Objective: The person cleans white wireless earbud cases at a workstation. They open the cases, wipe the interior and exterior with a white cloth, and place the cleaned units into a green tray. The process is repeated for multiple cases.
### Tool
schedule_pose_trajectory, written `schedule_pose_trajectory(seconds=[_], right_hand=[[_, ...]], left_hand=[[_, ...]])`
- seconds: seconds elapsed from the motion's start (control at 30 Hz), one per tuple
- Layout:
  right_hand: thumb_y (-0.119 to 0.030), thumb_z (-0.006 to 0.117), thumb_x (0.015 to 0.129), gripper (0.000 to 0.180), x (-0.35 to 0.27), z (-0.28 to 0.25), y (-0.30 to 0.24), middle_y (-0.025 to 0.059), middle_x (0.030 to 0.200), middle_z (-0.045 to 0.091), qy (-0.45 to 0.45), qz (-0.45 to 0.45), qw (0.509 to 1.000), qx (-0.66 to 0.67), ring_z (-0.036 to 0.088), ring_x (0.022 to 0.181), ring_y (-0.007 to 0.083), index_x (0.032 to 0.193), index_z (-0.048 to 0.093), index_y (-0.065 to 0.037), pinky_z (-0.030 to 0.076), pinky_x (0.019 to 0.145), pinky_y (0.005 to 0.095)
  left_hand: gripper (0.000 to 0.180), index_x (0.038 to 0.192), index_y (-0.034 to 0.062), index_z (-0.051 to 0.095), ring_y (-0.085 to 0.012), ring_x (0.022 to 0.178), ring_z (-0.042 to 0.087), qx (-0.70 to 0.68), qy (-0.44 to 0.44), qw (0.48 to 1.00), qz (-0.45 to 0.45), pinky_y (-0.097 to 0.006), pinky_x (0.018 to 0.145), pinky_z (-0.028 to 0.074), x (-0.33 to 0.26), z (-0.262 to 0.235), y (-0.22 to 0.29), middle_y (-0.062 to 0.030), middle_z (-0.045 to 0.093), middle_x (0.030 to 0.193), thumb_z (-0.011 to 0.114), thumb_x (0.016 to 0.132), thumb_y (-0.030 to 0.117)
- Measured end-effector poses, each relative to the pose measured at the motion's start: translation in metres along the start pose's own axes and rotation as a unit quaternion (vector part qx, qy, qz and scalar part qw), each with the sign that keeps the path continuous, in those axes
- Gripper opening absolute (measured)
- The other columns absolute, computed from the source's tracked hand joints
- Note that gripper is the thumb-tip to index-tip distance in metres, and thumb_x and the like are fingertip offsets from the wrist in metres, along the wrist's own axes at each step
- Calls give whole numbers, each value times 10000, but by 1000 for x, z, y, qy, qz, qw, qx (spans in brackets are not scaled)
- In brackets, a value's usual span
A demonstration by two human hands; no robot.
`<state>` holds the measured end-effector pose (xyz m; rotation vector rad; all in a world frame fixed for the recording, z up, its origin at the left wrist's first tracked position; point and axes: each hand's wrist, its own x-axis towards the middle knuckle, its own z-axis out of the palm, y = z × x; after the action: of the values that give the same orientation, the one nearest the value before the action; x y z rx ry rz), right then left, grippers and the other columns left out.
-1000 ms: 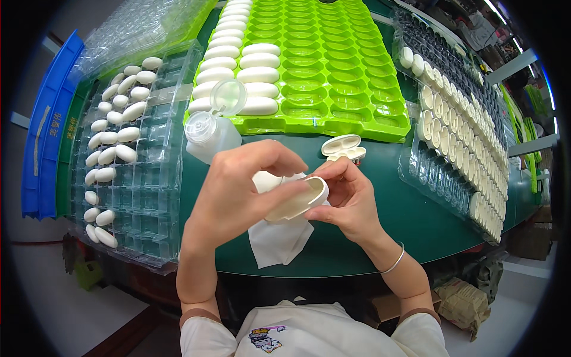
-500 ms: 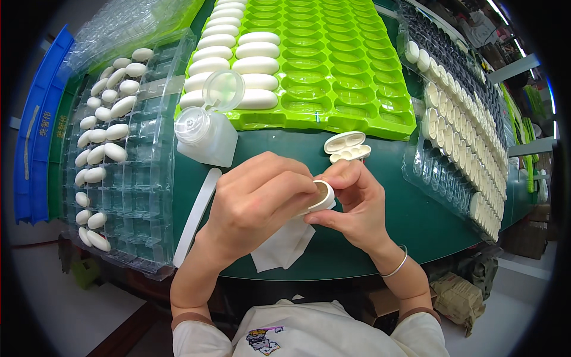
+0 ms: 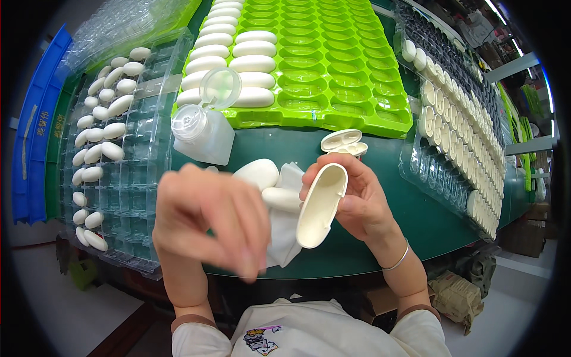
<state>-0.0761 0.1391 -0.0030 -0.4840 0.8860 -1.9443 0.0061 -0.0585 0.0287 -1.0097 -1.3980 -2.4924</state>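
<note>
The right hand [image 3: 363,202] is clamping its fingers on a hollow white oval shell [image 3: 318,211] above the surface [image 3: 273,143], its length slanting toward the person; the blurred left hand [image 3: 208,217] is hovering leftward, farther off, its fingers' spacing unclear from here.

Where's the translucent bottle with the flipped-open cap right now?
The translucent bottle is left of centre in the head view, on the green table beyond the left hand, by the near left corner of the bright green tray.

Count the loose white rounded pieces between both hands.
2: an upper piece nearer the bottle, a lower piece beside the held shell. Others may hide behind the left hand.
</note>
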Motion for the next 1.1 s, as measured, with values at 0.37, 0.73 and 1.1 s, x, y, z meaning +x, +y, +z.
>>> schedule_pose_trajectory(seconds=[0.37,0.73,1.1], right_hand=[[-228,493,856,524,0,-6,-5,151,1201,451,-101,70,990,75,512,1030,221,1289,307,3,415,890,350],[-217,477,876,388,0,-5,-2,91,1112,492,-62,133,986,73,513,989,148,1181,388,6,427,844,288],[-230,512,867,274,2,-2,-3,53,982,514,-11,194,981,15,519,893,94,1039,449,-26,436,771,251]], left_hand=[[356,868,95,643,-188,860,527,455,125,881,-29,-279,646,393,7,10,-19,-79,578,999,766,534,96],[217,781,34,621,-210,783,549,527,127,838,-54,-308,710,422,3,8,-22,-80,617,811,724,592,57],[169,706,65,644,-161,666,536,573,106,806,-106,-268,618,391,3,12,-26,-26,570,673,728,561,44]])
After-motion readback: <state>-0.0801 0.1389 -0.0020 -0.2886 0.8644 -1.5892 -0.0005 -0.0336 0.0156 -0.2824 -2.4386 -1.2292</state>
